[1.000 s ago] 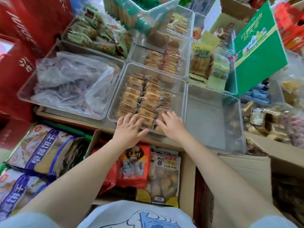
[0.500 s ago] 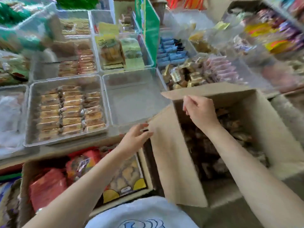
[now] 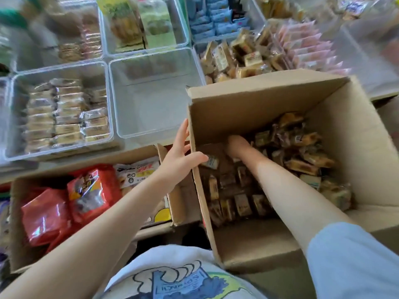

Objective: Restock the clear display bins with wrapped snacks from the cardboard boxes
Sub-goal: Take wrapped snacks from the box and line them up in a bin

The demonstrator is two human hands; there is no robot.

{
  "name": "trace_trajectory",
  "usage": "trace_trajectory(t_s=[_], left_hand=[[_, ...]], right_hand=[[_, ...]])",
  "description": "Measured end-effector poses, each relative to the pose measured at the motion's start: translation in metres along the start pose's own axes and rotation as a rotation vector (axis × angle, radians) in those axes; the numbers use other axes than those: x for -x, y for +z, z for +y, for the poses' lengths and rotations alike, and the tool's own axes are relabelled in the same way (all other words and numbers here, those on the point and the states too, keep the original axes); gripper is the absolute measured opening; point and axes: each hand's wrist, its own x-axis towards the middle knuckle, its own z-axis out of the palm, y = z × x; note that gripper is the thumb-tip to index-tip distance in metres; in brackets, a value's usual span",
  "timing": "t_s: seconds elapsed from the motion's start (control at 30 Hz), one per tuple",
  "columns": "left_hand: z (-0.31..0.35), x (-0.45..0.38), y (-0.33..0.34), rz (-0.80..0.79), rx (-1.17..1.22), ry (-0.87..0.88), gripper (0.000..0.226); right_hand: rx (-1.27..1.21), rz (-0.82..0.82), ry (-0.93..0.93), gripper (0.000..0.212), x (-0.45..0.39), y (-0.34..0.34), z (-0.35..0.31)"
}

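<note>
An open cardboard box (image 3: 248, 108) stands at lower right, its bottom covered with small brown and gold wrapped snacks (image 3: 302, 165). My left hand (image 3: 179, 156) holds the box's left wall, thumb inside and straight fingers outside. My right hand (image 3: 236, 145) reaches deep into the box and rests among the snacks; its fingers point down and are hidden. Just beyond the box sits an empty clear bin (image 3: 155, 117). Left of it, another clear bin (image 3: 109, 100) holds neat rows of wrapped biscuits (image 3: 64, 113).
A second cardboard box (image 3: 172, 190) at lower left holds red snack bags (image 3: 86, 190) and a white packet. More clear bins at the back hold green packs (image 3: 140, 24), blue packets (image 3: 213, 16), gold-wrapped cakes (image 3: 241, 55) and pink packets (image 3: 308, 44).
The view swung right, from the biscuit bin to the cardboard box. My right hand went from the box's rim down into the snacks. My left hand moved onto the box's left wall.
</note>
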Motion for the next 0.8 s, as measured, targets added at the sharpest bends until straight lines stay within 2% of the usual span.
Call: trace_trajectory(t_s=[0.1, 0.23, 0.4, 0.5, 0.63, 0.73, 0.8], left_hand=[[0.001, 0.001, 0.002, -0.011, 0.011, -0.010, 0.104], [0.001, -0.002, 0.002, -0.014, 0.047, -0.025, 0.102], [0.001, -0.002, 0.001, -0.004, 0.054, -0.025, 0.103], [0.000, -0.003, 0.004, -0.010, 0.053, -0.012, 0.101], [0.001, -0.001, 0.006, -0.020, 0.051, -0.006, 0.103], [0.003, 0.000, 0.005, -0.023, 0.042, 0.002, 0.099], [0.003, -0.002, 0.005, -0.017, 0.027, -0.008, 0.094]], right_hand=[[0.181, -0.065, -0.017, 0.046, -0.025, 0.023, 0.006], [0.389, 0.030, 0.049, 0.051, -0.038, 0.039, 0.006], [0.509, 0.013, 0.080, 0.054, -0.039, 0.052, -0.002], [0.514, 0.040, 0.018, 0.053, -0.033, 0.058, 0.002], [0.413, -0.009, -0.041, 0.068, -0.025, 0.051, 0.003], [0.324, -0.063, -0.017, 0.061, -0.028, 0.049, 0.004], [0.226, -0.036, 0.004, 0.060, -0.028, 0.045, 0.008]])
